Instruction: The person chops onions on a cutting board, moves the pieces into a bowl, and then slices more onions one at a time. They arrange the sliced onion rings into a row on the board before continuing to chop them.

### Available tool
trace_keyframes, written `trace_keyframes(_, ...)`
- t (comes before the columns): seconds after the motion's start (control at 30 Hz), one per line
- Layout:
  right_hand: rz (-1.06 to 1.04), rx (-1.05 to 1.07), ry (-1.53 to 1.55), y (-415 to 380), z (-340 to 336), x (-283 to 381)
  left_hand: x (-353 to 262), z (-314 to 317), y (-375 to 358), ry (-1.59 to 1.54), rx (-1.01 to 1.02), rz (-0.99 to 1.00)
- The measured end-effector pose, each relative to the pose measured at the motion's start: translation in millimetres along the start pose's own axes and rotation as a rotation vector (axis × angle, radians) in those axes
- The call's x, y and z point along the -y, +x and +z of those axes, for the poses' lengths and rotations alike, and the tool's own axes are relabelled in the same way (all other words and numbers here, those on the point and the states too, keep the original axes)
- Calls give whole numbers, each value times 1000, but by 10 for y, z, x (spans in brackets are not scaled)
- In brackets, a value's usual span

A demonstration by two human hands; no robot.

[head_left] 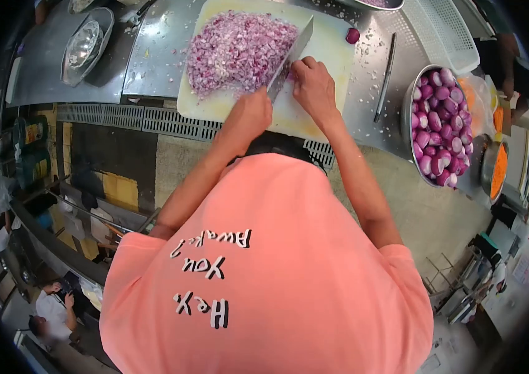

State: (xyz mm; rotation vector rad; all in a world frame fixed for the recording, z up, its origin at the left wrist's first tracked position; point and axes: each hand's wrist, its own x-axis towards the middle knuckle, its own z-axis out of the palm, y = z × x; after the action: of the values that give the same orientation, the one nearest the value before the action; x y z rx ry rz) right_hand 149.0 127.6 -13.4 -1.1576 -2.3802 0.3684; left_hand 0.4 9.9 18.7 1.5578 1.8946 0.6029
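My left hand [252,117] is closed round the handle of a broad knife [297,48], its blade slanting up and right over a white cutting board [330,53]. Right of the blade, my right hand [312,84] has its fingers curled down on the board; a bit of purple onion shows at the fingertips, mostly hidden. A large heap of chopped red onion [236,50] covers the board left of the blade. One small red onion [352,35] lies near the board's upper right edge.
A metal bowl of peeled red onions [439,124] stands at the right, past a dark rod [387,78]. Behind it are a white plastic basket [445,34] and a bowl of orange shreds [498,171]. A clear container [87,45] sits upper left. A person [55,311] is at lower left.
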Motion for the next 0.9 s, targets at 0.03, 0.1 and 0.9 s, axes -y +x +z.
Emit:
trace_keyframes(0.03,11,3,-2,-38,7,-2,-151,-178,-7,-80,35,-74)
trace_keyframes(0.1,7,-20,27,-20,-1,-31,-248,-235,-39,-153,6,-85)
trace_keyframes(0.9,54,-188,122,-149,110,-61,-53,101,83,-19,9,18)
